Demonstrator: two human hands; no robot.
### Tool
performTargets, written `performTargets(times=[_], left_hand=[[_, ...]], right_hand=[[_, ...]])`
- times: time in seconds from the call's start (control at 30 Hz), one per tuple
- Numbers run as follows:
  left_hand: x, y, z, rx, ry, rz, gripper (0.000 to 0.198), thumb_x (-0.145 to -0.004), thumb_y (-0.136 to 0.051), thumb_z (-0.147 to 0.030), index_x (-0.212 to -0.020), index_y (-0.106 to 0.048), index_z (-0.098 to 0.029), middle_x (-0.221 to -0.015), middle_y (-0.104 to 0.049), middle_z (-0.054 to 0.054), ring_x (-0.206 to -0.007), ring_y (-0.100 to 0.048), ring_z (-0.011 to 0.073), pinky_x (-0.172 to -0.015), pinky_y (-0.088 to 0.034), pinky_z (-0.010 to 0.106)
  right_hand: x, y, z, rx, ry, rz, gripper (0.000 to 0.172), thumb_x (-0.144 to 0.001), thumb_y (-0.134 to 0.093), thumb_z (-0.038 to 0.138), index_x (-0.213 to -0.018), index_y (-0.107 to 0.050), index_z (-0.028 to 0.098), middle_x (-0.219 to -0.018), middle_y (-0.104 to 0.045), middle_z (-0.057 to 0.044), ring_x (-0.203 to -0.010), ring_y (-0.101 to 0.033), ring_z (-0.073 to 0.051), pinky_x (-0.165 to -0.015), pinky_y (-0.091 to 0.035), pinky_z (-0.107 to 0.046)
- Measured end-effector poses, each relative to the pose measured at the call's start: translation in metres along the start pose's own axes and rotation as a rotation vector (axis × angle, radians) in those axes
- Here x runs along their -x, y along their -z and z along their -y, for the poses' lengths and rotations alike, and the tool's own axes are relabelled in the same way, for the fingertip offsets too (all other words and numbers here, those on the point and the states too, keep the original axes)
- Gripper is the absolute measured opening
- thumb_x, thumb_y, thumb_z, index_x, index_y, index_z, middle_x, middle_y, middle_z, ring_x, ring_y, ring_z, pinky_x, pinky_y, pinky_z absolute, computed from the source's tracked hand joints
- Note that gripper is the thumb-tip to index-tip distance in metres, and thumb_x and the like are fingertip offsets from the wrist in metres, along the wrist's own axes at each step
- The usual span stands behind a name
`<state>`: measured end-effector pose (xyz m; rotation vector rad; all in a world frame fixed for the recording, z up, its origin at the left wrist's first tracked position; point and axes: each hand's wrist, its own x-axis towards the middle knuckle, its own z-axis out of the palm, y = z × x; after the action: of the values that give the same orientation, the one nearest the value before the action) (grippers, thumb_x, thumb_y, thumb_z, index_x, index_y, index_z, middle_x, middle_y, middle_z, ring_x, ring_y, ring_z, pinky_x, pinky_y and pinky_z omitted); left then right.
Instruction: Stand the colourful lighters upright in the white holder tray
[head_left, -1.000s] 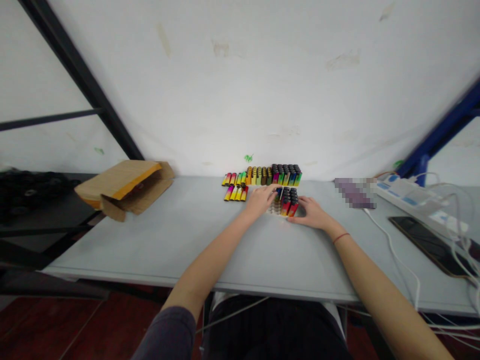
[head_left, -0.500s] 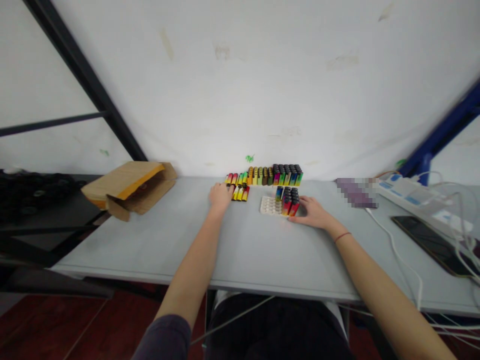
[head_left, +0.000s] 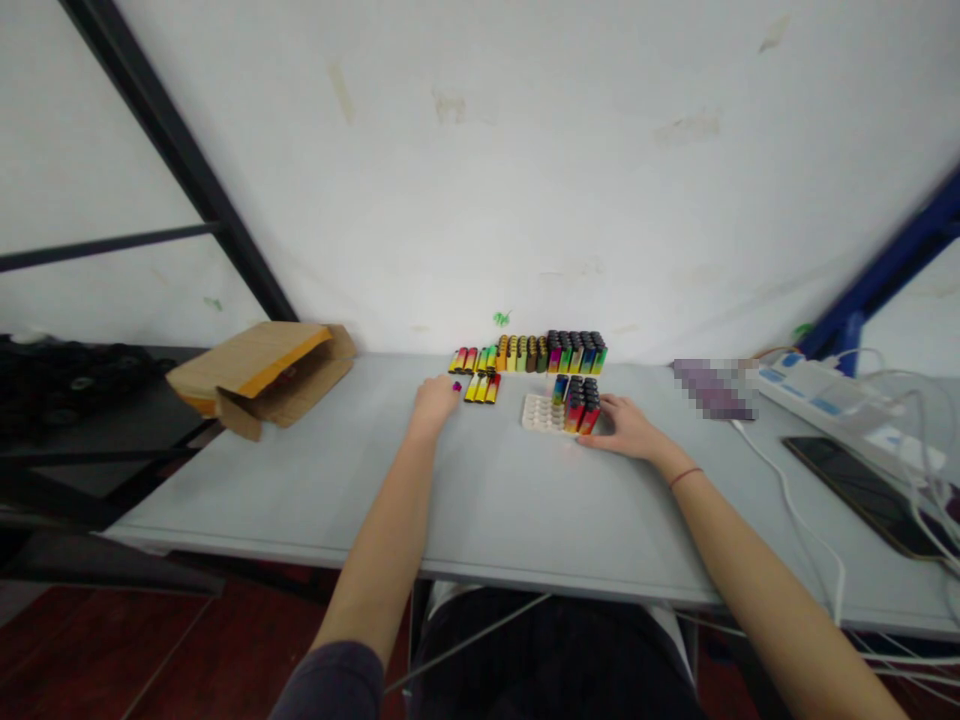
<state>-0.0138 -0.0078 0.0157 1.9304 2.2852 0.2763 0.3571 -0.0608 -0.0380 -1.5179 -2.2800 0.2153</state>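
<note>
My left hand is closed, its fingertips around a small cylinder with a purple end; the hand hides most of it. Just to its right lie several yellow and red cylinders on their sides. My right hand grips the right end of a white tray, with thumb in front and fingers behind. Red-and-pink cylinders with black tops stand upright in the tray's right part, beside a blue-and-yellow one. Round hollows show in its left part.
Behind the tray stand yellow-topped cylinders and a black-topped block of cylinders. More cylinders lie at their left. An open cardboard box is on the left; a phone, power strip and cables are on the right.
My left hand has drawn slightly left, away from the lying cylinders, and a purple end now shows at its fingertips. My right hand stays at the tray.
</note>
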Motion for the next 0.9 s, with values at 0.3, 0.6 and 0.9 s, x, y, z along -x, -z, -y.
performTargets(times=[0.3,0.6,0.9], left_hand=[[-0.002,0.015,0.002,0.300,0.102,-0.241,0.031,-0.105,-0.043,-0.020,-0.117,-0.069,-0.007,-0.129,-0.070,0.031,-0.128,-0.068,0.0355,-0.107,-0.053,0.042],[0.012,-0.005,-0.057,1.464,-0.015,0.021,0.037,-0.109,-0.039,-0.042,-0.080,-0.049,-0.022,-0.053,-0.044,-0.007,-0.040,-0.039,0.0080,-0.046,-0.036,0.018],[0.023,-0.008,-0.065,1.699,0.095,0.177,0.064,-0.100,-0.033,-0.074,-0.061,-0.035,-0.024,-0.043,-0.027,-0.008,-0.035,-0.025,0.0068,-0.038,-0.023,0.018]], right_hand=[[-0.001,0.000,-0.001,0.001,0.020,0.001,0.076,-0.080,-0.078,0.071,-0.134,-0.073,0.017,-0.137,-0.072,-0.020,-0.123,-0.065,-0.043,-0.107,-0.053,-0.055],[0.000,0.001,-0.001,0.005,0.008,0.002,0.078,-0.080,-0.078,0.071,-0.134,-0.073,0.016,-0.137,-0.071,-0.021,-0.124,-0.064,-0.044,-0.106,-0.053,-0.057],[0.000,0.002,0.000,0.000,0.020,0.008,0.074,-0.080,-0.077,0.070,-0.132,-0.074,0.016,-0.136,-0.072,-0.019,-0.123,-0.065,-0.043,-0.109,-0.051,-0.055]])
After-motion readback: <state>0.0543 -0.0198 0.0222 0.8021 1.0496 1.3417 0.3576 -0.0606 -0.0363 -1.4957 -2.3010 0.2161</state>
